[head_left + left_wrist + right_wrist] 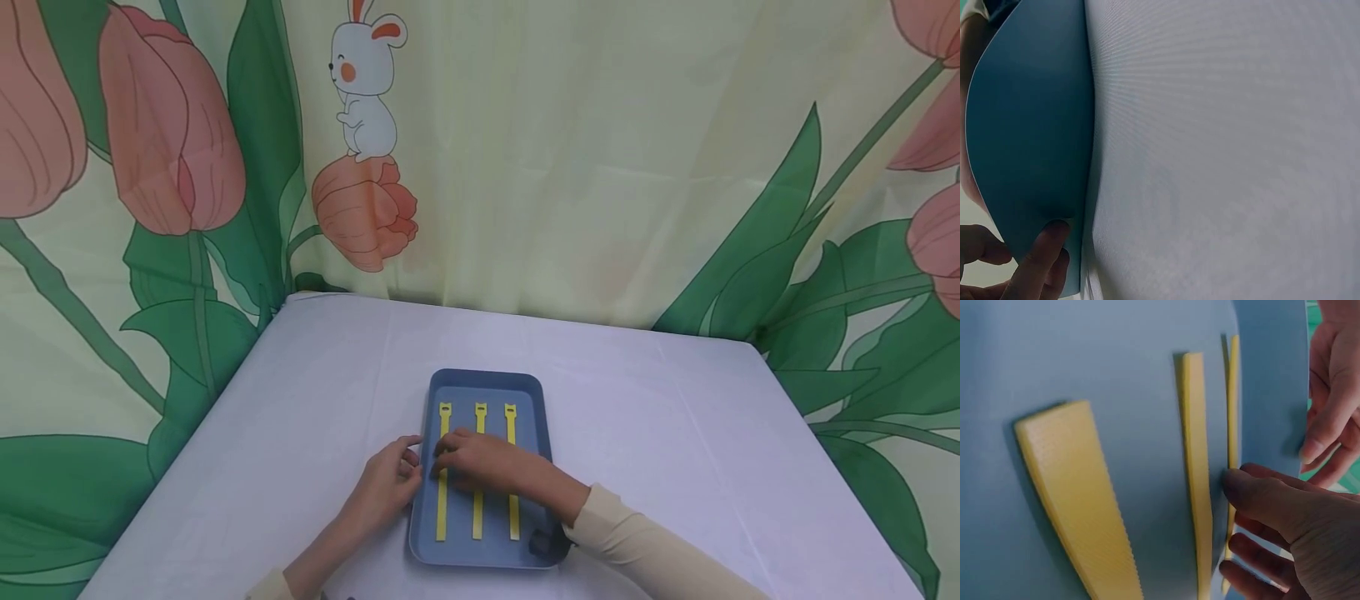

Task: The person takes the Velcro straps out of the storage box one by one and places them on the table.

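Three yellow hook-and-loop cable ties lie side by side, lengthwise, in a blue-grey tray (pixel 487 555). Each has a slotted head at the far end. My right hand (pixel 483 461) reaches across the tray and covers the middle of the ties. Its thumb and fingers pinch the left cable tie (pixel 441 521), which still lies along the tray floor. The middle cable tie (pixel 477 518) and right cable tie (pixel 513 518) lie under or beside that hand. My left hand (pixel 388 482) is at the tray's left side, its fingertips touching the outer wall (pixel 1029 125).
A white cloth (pixel 660 433) covers the table around the tray. Near the tray's front right corner, below the right sleeve, is a small dark block (pixel 542 542). Behind the table hangs a curtain (pixel 562 167) printed with tulips and a rabbit.
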Motion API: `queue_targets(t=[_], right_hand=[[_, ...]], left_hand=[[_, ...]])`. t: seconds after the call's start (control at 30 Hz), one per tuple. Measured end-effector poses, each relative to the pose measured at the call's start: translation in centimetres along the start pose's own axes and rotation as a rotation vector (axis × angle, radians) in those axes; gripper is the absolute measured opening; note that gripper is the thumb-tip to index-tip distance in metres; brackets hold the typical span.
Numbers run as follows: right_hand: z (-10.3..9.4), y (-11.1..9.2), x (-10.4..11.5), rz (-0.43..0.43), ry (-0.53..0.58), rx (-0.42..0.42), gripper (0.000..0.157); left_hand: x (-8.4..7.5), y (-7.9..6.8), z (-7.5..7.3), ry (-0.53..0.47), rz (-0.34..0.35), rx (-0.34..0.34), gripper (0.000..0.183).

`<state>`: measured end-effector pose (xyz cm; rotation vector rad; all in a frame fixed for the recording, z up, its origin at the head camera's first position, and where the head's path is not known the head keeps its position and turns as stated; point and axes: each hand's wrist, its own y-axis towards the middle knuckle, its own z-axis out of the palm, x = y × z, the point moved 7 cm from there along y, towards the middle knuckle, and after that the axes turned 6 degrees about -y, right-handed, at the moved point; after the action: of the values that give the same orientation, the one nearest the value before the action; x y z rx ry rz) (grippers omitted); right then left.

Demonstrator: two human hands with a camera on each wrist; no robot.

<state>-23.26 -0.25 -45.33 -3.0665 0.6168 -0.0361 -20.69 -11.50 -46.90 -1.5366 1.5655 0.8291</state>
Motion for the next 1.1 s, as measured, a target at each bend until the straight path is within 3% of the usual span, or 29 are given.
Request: queue_targets(t=[0.6, 0.93, 1.1], right_hand=[[0.08, 0.55, 0.31, -0.018, -0.079, -0.075, 0.021], [0.30, 0.59, 0.80, -0.062, -0.152, -0.081, 0.030], [0.51, 0.72, 0.88, -0.055, -0.165, -0.071, 0.027]], left_hand=[[-0.15, -0.08, -0.02, 0.015, 0.019, -0.011, 0.047], [-0.06, -0.08, 0.03, 0.023, 0.017, -0.017, 0.046], [-0.08, -0.13, 0.08, 0.017, 0.012, -0.015, 0.046]])
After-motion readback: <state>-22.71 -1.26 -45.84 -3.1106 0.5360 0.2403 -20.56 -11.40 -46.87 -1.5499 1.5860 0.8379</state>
